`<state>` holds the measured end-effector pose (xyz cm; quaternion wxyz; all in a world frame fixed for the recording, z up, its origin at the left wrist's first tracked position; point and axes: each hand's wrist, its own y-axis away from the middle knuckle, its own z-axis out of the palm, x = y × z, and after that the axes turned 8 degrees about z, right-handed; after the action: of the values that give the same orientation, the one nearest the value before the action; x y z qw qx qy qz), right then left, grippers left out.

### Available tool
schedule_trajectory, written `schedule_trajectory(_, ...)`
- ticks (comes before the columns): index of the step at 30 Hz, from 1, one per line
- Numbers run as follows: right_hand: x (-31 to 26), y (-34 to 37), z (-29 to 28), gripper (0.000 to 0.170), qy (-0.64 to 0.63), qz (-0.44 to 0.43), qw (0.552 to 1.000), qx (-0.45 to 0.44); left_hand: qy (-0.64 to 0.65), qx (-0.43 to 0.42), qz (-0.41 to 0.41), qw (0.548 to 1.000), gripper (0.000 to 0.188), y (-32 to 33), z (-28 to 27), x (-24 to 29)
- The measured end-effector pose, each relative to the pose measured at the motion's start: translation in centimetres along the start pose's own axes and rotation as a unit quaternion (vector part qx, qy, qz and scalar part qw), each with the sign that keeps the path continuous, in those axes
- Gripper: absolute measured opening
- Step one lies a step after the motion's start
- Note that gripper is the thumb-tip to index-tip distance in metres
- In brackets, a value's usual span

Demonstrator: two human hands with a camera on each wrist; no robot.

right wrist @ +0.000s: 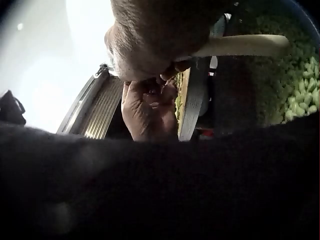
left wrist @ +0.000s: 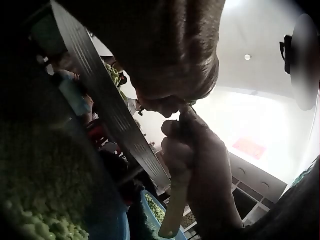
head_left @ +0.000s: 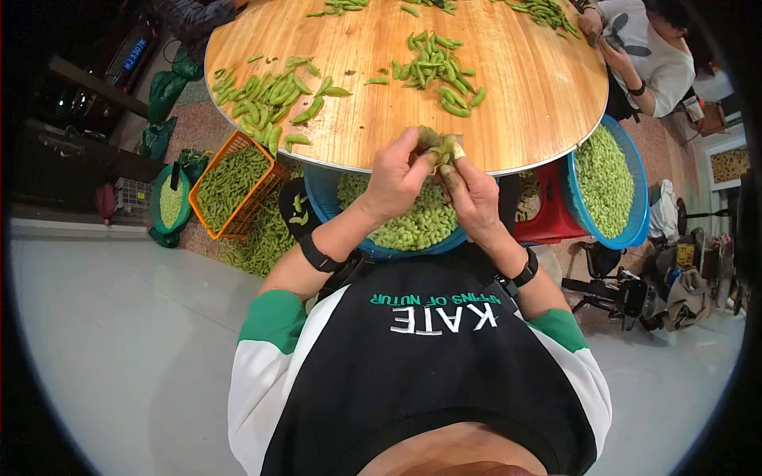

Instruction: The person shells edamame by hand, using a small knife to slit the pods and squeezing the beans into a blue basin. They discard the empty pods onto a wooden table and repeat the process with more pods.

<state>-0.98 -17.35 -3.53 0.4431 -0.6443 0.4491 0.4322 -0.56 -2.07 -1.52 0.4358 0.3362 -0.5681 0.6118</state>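
Over the table's near edge, both hands meet at a green pod (head_left: 443,149). The left hand (head_left: 397,178) pinches it with curled fingers and thumb. From the other side, the right hand (head_left: 474,198) touches it with fingertips and grips a tool with a pale handle (left wrist: 174,210), whose working end is hidden. That handle (right wrist: 245,46) sticks out of the right hand in the right wrist view, where the left hand (right wrist: 150,112) is beyond. Below the hands are shelled green beans (head_left: 417,226) in a blue tub (head_left: 319,194). Pods (head_left: 274,95) lie in loose piles on the round wooden table (head_left: 349,119).
An orange crate (head_left: 238,226) of pods stands at the left, beside a green basin (head_left: 184,210). To the right are a red stool (head_left: 556,218) and another blue tub (head_left: 641,214) of beans. A person in a white shirt (head_left: 663,67) sits across the table's right side.
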Motion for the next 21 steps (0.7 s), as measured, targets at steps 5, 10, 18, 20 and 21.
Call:
schedule_trajectory(5, -0.9, 0.2, -1.3, 0.024, -0.048, 0.061, 0.994, -0.082, -0.177, -0.049, 0.069, 0.981, 0.007, -0.5, -1.4, 0.4)
schedule_trajectory(10, -1.5, -0.5, -2.1, 0.036, -0.244, 0.177, 0.946, -0.121, -0.034, -0.023, -0.003, 0.999, 0.012, 0.0, -0.6, -0.4)
schedule_trajectory(18, -2.0, -0.3, -1.9, 0.034, -0.372, 0.225, 0.887, -0.154, -0.11, -0.035, 0.025, 0.993, 0.015, 0.3, -0.7, -0.5)
schedule_trajectory(20, -2.0, -0.2, -2.0, 0.035, -0.372, 0.223, 0.887, -0.158, -0.09, -0.018, 0.019, 0.996, 0.012, 0.4, -0.6, -0.9)
schedule_trajectory(21, -2.0, -0.1, -1.9, 0.035, -0.372, 0.223, 0.887, -0.158, -0.09, -0.017, 0.019, 0.996, 0.012, 0.5, -0.6, -0.9)
